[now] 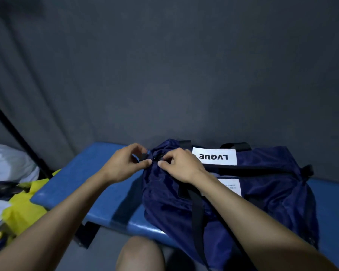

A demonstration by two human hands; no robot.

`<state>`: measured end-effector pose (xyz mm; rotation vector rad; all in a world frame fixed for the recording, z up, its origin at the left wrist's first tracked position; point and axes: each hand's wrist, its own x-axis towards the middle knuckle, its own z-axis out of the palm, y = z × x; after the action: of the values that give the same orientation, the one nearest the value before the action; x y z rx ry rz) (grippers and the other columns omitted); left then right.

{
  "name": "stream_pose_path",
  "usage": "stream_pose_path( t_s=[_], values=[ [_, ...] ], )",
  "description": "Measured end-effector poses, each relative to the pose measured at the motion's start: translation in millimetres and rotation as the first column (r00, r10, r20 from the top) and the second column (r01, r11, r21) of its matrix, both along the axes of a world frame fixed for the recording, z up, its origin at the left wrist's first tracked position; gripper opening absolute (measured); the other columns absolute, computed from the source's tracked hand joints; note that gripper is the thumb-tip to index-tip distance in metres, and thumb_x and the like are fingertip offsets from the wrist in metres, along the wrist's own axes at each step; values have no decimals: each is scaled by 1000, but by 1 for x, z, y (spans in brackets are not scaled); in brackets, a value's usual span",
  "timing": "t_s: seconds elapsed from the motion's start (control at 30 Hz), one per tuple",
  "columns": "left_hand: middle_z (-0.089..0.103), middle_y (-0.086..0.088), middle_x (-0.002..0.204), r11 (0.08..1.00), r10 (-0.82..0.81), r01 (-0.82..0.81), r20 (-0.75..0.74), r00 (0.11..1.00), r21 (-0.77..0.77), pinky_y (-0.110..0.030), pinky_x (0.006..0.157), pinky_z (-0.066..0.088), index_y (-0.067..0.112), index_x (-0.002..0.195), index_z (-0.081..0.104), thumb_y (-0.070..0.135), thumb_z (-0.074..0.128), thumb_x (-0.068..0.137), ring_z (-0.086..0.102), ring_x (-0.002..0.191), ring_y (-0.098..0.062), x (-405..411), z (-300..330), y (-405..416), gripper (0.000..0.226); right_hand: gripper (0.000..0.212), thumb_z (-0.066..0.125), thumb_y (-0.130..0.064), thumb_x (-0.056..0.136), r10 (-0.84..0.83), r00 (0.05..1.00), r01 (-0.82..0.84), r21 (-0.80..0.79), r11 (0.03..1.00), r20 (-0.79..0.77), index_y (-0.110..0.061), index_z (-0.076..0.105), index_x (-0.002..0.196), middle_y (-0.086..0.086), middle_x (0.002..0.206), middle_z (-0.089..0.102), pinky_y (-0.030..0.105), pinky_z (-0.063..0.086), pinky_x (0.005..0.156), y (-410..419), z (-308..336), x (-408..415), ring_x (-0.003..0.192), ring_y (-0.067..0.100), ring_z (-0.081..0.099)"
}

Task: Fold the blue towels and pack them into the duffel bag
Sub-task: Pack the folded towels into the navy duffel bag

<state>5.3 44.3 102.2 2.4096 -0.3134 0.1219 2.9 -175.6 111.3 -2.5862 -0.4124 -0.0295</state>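
Navy duffel bag, soft crinkled nylon, lies on blue padded bench, long axis left-right. Left hand pinches a black tab at the bag's left end; right hand pinches the zipper pull beside it. Black webbing straps cross the top.

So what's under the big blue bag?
The navy duffel bag lies on a blue padded bench. What's inside the bag can't be seen; its fabric covers it.

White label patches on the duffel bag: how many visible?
2. One white patch reading LVQUE on the far side of the duffel bag; a second small-print patch nearer, partly covered by the right forearm. Others may be hidden.
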Motion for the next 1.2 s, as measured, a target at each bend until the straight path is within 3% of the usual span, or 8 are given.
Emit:
stream_pose_path(
  t_s=[0.17, 0.4, 0.5, 0.63, 0.73, 0.9, 1.03, 1.2],
  values=[
    [67, 1, 79, 984, -63, 35, -156, 986, -175, -30, 67, 54, 10, 91, 63, 32, 64, 100, 63, 70, -8, 0, -6, -2, 24, 21, 69, -50, 89, -24, 998, 24, -4, 1000, 63, -29, 71, 88, -4, 89, 74, 34, 53, 78, 11, -7, 2, 94, 24, 68],
    [54, 9, 65, 990, -38, 29, -58, 998, -139, -32, 62, 46, 15, 79, 50, 37, 48, 107, 50, 59, -10, 8, 1, -23, 35, 28, 49, -42, 102, 125, 962, -49, -297, 954, 242, -20, 61, 89, 12, 105, 69, 41, 43, 74, 5, 30, -4, 98, 39, 63],
    [52, 8, 63, 999, -14, 15, 12, 1000, -40, -38, 62, 44, 19, 75, 48, 39, 47, 107, 48, 58, -14, 11, 10, -24, 37, 40, 46, -42, 101, 68, 990, -33, -260, 965, 125, -18, 48, 69, 6, 85, 63, 37, 38, 68, -9, 48, 3, 84, 34, 58],
    [56, -1, 69, 999, 46, -46, 4, 999, -4, -45, 65, 52, 13, 77, 48, 38, 46, 107, 53, 60, -22, 13, 21, -13, 39, 40, 57, -36, 92, -2, 995, -19, -216, 976, -98, -12, 51, 61, -2, 57, 54, 33, 40, 60, -73, 68, 14, 66, 23, 56],
    [54, -2, 70, 998, 54, -55, -10, 998, -15, -41, 60, 50, 13, 76, 46, 37, 46, 107, 51, 59, -21, 14, 23, -11, 40, 36, 65, -31, 90, -81, 971, 7, -309, 951, -225, -16, 61, 57, -8, 52, 55, 27, 38, 55, -150, 82, 6, 54, 11, 50],
    [54, -4, 72, 998, 65, -65, -30, 997, 10, -26, 53, 42, 12, 75, 44, 35, 42, 108, 51, 60, -20, 11, 25, -19, 41, 44, 64, -24, 96, -245, 908, 154, -272, 950, -340, -17, 58, 53, -7, 50, 54, 23, 35, 48, -280, 107, -37, 46, 10, 45],
    [60, -5, 76, 996, -23, 41, -222, 975, 78, -39, 65, 54, 9, 83, 52, 39, 43, 107, 59, 64, -18, 17, 34, -25, 39, 39, 65, -44, 96, -334, 801, 185, -326, 927, -496, -16, 67, 69, 0, 60, 61, 24, 36, 50, -318, 107, -54, 50, 13, 49],
    [66, 2, 94, 950, -80, 118, -140, 987, 290, -39, 72, 56, 23, 97, 61, 57, 55, 98, 64, 84, -19, 42, 53, -57, 34, 56, 59, -68, 89, -493, 844, 425, -297, 855, -212, -12, 63, 87, 7, 83, 73, 34, 57, 62, -297, 80, -13, 70, 24, 71]
  ],
)
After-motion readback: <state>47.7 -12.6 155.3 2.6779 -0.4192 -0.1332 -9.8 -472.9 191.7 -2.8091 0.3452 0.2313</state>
